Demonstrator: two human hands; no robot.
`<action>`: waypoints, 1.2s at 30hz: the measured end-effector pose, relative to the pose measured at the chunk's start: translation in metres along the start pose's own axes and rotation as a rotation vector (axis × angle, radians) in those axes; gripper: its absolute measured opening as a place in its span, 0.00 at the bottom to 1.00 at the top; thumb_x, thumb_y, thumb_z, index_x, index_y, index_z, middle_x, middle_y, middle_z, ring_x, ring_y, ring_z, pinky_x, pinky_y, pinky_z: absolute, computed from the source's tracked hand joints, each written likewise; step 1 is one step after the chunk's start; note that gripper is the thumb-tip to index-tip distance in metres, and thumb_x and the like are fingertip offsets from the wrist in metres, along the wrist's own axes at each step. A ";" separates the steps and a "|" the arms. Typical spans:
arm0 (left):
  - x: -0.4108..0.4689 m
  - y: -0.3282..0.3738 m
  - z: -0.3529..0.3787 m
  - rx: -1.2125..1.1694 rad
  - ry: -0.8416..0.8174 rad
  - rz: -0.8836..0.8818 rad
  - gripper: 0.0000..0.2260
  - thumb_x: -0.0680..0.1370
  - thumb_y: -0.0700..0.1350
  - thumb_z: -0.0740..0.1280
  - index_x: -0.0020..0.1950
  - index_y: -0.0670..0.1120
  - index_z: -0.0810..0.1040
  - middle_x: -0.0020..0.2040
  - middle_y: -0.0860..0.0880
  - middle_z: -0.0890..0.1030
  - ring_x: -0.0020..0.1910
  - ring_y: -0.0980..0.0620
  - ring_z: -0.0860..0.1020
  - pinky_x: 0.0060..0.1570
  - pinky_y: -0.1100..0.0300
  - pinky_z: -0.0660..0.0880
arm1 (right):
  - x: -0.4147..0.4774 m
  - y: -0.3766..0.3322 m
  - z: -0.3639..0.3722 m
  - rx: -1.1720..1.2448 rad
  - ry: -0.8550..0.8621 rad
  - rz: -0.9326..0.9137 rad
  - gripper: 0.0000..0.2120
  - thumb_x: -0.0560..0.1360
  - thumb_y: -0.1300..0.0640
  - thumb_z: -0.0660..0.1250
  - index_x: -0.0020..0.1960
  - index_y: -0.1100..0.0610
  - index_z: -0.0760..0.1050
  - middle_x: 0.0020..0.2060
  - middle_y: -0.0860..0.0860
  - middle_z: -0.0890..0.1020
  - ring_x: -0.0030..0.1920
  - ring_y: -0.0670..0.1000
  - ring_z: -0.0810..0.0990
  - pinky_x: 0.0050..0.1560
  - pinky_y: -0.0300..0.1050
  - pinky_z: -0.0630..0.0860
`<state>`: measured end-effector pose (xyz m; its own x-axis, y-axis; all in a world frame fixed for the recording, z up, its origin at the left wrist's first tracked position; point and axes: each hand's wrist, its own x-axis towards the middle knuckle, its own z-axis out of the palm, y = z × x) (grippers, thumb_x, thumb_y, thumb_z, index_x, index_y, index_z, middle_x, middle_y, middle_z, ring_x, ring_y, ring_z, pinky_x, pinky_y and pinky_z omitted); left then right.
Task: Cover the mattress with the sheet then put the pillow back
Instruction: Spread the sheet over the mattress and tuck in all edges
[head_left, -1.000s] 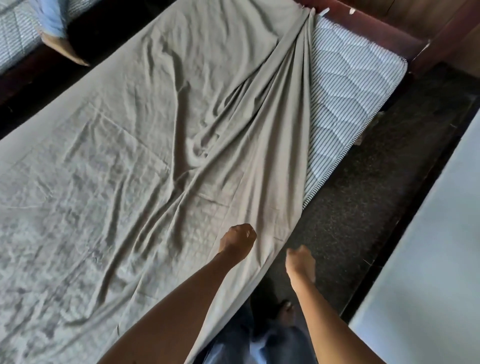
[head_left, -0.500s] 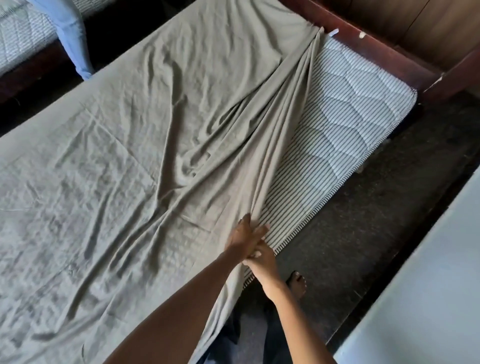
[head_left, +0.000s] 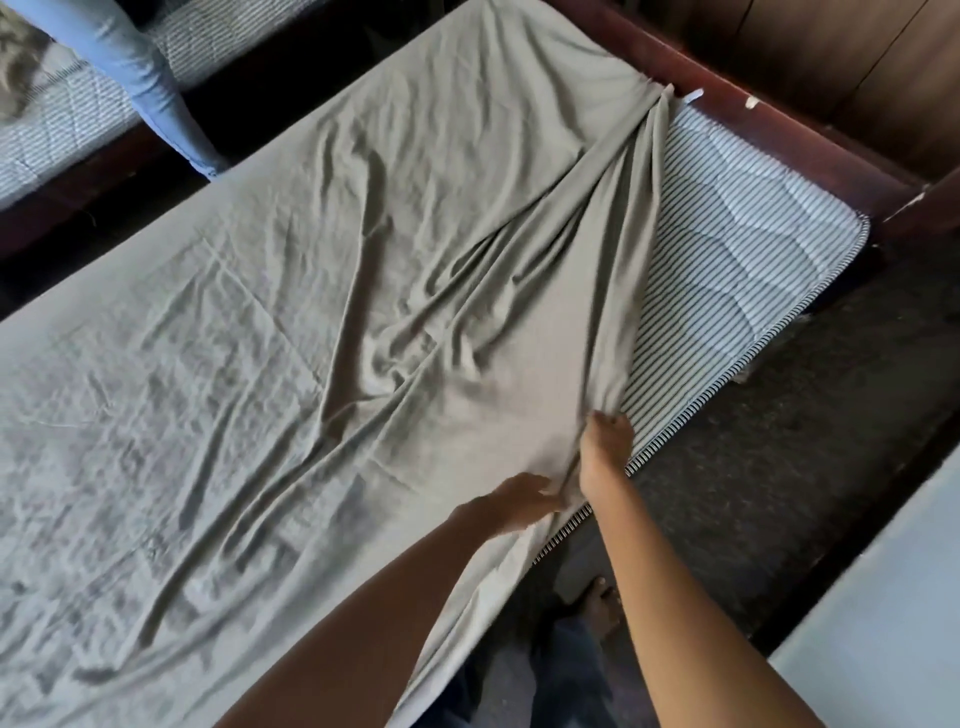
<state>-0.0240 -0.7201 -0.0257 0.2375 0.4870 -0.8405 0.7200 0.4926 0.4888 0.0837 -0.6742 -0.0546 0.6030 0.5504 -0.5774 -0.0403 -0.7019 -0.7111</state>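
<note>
Wrinkled matt cloth sheet (head_left: 311, 338), quilted striped mattress (head_left: 737, 270)

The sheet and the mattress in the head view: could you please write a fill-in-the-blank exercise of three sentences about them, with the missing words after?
1. The grey sheet leaves one ____ of the mattress bare.
2. The bare part of the mattress shows thin dark and white ____.
3. The right hand grips the bunched edge of the ____.
Missing words: corner; stripes; sheet.
</note>
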 end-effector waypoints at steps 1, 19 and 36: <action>0.000 0.005 0.003 -0.017 0.021 0.013 0.20 0.77 0.55 0.63 0.55 0.39 0.77 0.54 0.39 0.79 0.53 0.42 0.77 0.54 0.52 0.73 | 0.004 0.003 -0.009 -0.015 0.036 -0.009 0.11 0.78 0.64 0.58 0.55 0.71 0.72 0.54 0.68 0.78 0.53 0.66 0.77 0.50 0.57 0.71; 0.056 0.101 0.052 -0.111 0.287 0.181 0.12 0.79 0.41 0.61 0.61 0.44 0.78 0.58 0.46 0.81 0.56 0.46 0.79 0.48 0.64 0.70 | 0.051 0.036 -0.117 0.113 -0.282 0.225 0.14 0.69 0.76 0.57 0.49 0.64 0.74 0.37 0.58 0.77 0.35 0.52 0.74 0.35 0.43 0.71; 0.107 0.171 0.045 0.298 -0.057 0.099 0.19 0.76 0.45 0.67 0.67 0.43 0.72 0.63 0.45 0.75 0.61 0.45 0.74 0.55 0.59 0.69 | 0.170 -0.091 -0.091 -0.203 -0.189 -0.105 0.15 0.78 0.55 0.61 0.57 0.66 0.76 0.54 0.62 0.80 0.54 0.61 0.77 0.50 0.48 0.72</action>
<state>0.1535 -0.6162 -0.0422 0.3460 0.4771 -0.8079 0.8488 0.2078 0.4862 0.2625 -0.5577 -0.0511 0.4356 0.6857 -0.5831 0.1864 -0.7025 -0.6868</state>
